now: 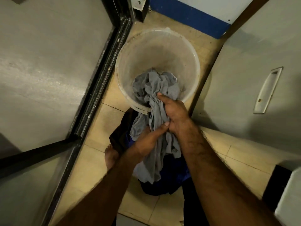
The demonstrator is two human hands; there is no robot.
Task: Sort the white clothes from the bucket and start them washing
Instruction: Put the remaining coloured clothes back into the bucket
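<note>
Two-fisted grip, left hand [145, 139] and right hand [174, 111] bunched on the pale grey garment [156, 88], half out of the translucent bucket [162, 51], draped over its rim; could snag and tip it, or slip onto the dark blue pile [171, 181] below.

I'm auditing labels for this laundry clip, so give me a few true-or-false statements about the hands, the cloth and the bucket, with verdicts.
1. The left hand and the right hand both grip the cloth. True.
2. The bucket lies tipped on its side. False: it stands upright on the floor.
3. Dark clothes lie on the floor near the bucket. True.
4. The cloth is fully out of the bucket. False: part of it lies inside.
</note>
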